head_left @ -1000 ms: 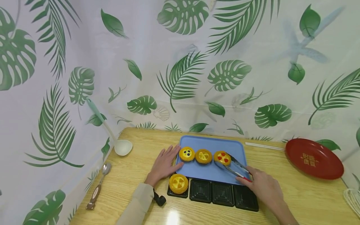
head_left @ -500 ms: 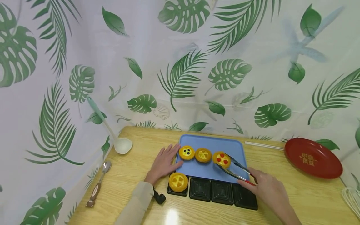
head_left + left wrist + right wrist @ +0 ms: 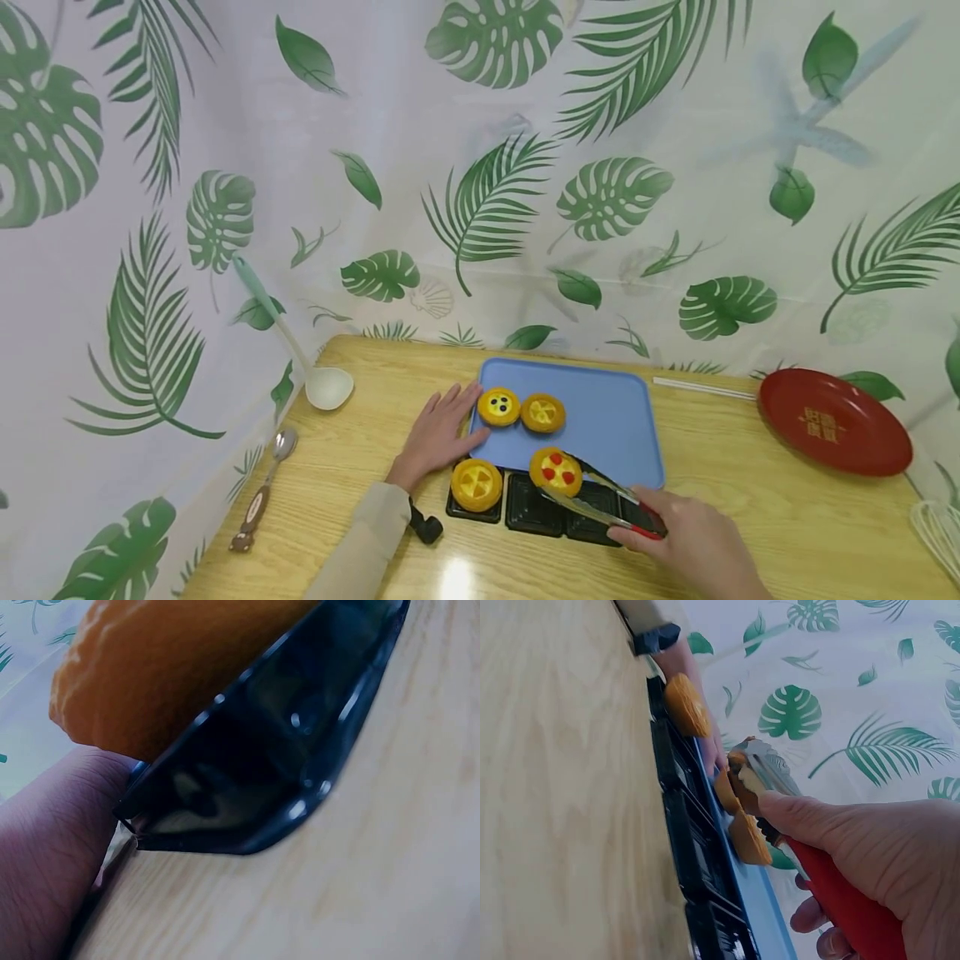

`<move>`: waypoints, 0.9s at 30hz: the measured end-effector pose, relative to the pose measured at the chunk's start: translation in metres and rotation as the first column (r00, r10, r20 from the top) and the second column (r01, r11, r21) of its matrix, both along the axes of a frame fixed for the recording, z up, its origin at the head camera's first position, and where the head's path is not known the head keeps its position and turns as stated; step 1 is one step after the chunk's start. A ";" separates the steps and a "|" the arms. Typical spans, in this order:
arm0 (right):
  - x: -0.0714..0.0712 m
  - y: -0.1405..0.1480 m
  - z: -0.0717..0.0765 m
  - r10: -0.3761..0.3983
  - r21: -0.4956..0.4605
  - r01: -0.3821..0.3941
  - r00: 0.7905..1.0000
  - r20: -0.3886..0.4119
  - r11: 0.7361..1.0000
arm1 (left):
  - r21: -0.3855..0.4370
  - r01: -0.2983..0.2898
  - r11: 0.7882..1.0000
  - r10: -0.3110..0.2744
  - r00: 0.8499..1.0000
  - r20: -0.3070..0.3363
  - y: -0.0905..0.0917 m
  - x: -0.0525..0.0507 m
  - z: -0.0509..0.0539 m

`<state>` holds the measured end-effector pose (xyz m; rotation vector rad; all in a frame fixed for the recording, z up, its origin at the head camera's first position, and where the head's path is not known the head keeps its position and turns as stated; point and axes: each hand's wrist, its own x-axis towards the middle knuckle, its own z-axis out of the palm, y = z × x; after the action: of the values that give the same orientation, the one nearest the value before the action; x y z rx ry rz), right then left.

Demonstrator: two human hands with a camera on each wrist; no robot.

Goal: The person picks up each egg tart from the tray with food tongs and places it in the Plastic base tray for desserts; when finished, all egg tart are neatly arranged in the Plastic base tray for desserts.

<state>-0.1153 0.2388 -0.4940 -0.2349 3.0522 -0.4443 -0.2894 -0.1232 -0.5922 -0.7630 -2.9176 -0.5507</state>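
In the head view my right hand grips red-handled metal tongs. Their tips hold an egg tart with red pieces above the second black square mould from the left. The right wrist view shows my thumb and fingers around the red handle. My left hand lies with straight fingers against the left edge of the blue tray. A blue-dotted tart and a tart with yellow pieces sit on that tray. Another tart rests in the leftmost mould.
Further black moulds stand in a row along the tray's front. A red oval plate, white chopsticks and a whisk are at the right. A ladle and a spoon lie at the left by the leaf-print sheet.
The tart with red pieces has left the blue tray in the tongs, moving toward me and left over the black moulds. My left hand stays in place.
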 end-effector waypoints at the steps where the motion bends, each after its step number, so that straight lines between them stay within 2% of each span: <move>1: 0.001 -0.002 -0.001 -0.003 0.004 0.003 1.000 0.011 1.000 | -0.001 0.000 1.000 0.000 1.000 0.000 0.000 0.000 0.000; 7: 0.004 -0.008 -0.007 0.002 0.028 -0.004 0.998 0.064 1.000 | -0.005 -0.004 1.000 0.004 1.000 0.005 0.001 0.000 0.003; 11: 0.004 -0.014 -0.009 0.015 0.031 -0.018 0.996 0.091 0.999 | -0.006 -0.005 1.000 0.005 1.000 0.008 0.001 0.000 0.001; 19: 0.004 -0.021 -0.012 -0.005 0.038 -0.001 0.990 0.139 0.999 | 0.000 -0.008 1.000 0.008 1.000 0.017 0.001 0.001 0.000; 27: 0.004 -0.022 -0.012 -0.023 0.009 0.022 0.992 0.126 1.000 | -0.002 -0.007 1.000 0.007 1.000 0.014 0.001 0.001 -0.001</move>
<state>-0.1113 0.2167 -0.5062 -0.1660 2.9352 -0.4311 -0.2882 -0.1221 -0.5936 -0.7518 -2.9326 -0.5550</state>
